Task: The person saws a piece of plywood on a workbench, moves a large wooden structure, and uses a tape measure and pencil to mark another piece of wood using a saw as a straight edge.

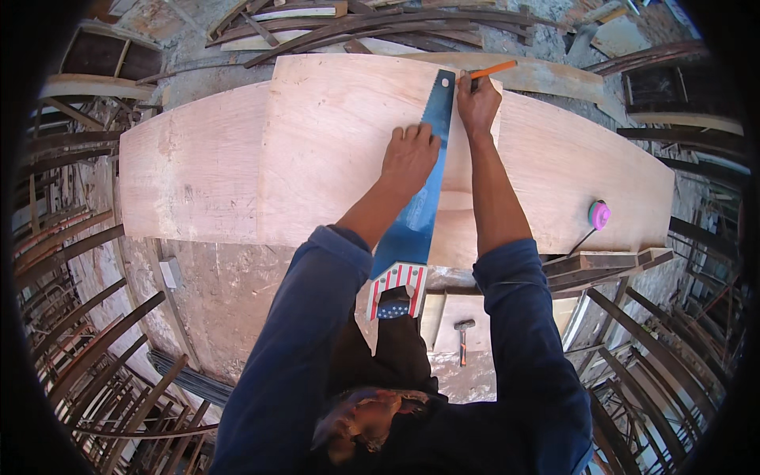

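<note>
A handsaw (pixel 416 218) with a blue blade and a striped red-and-white handle lies lengthwise on a pale plywood sheet (pixel 332 142). Its toothed edge faces left, and its handle hangs past the near edge toward my body. My left hand (pixel 409 158) presses on the blade with bent fingers, holding it against the wood. Between the fingers of my right hand (pixel 478 104) is an orange pencil (pixel 497 69), tilted up to the right. That hand rests on the sheet beside the saw's far end, just right of the blade. The pencil's tip is hidden.
A larger plywood board (pixel 586 166) lies underneath, with a round pink-and-teal thing (pixel 599 214) on its right part. Below the near edge are a hammer (pixel 464 340) and stacked timber (pixel 602 265). Wood strips (pixel 356 28) lie beyond; more timber stands at both sides.
</note>
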A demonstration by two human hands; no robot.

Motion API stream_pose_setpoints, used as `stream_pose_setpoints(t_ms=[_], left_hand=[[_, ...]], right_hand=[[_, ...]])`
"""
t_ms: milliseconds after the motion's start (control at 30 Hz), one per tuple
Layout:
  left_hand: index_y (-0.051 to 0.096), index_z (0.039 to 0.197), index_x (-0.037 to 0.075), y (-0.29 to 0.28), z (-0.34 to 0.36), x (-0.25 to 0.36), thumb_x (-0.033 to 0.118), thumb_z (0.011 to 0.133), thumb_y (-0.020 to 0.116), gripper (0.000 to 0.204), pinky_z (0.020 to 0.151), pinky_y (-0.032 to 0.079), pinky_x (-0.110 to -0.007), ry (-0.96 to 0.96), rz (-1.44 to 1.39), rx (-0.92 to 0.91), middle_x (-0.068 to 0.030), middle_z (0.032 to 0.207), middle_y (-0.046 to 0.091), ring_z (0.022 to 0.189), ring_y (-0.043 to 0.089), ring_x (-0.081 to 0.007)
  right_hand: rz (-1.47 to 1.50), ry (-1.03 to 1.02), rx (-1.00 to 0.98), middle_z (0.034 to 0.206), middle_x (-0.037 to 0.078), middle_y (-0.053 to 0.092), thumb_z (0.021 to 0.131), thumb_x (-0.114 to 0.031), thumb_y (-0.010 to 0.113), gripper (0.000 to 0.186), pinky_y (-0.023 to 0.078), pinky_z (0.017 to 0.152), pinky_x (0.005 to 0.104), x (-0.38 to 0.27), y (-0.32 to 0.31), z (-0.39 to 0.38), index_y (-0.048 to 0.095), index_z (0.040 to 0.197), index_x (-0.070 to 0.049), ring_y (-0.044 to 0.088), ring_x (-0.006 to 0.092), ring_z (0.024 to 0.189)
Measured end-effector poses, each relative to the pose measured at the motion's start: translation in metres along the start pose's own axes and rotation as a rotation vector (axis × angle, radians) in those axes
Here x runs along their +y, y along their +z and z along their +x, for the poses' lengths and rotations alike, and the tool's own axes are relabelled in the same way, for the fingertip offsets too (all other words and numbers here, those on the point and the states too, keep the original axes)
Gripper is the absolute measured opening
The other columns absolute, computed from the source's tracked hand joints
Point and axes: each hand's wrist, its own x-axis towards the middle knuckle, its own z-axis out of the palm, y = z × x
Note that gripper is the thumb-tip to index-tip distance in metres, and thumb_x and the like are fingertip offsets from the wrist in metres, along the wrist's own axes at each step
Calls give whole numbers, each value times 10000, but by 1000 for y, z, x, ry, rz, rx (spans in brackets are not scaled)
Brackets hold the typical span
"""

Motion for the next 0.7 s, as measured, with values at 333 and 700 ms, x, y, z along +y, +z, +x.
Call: stream_pose_setpoints(t_ms=[333, 700], left_hand=[[83, 1509, 7, -23, 46, -25, 531, 289, 915, 1567, 1131, 89, -616, -3, 208, -140, -185, 1581, 64, 1469, 74, -306], [69, 1500, -24, -26, 51, -12, 528, 304, 917, 1566, 1037, 232, -700, -52, 253, -232, -200, 1579, 31, 1464, 69, -336]], right_hand=[[-6, -63, 28, 597, 201, 604, 868, -177, 636, 229, 463, 509, 408, -4, 4, 0, 616, 754, 20, 622, 357, 543], [-16, -60, 55, 588, 205, 599, 864, -181, 629, 234, 467, 514, 418, -1, 6, 5, 602, 763, 29, 627, 368, 551]])
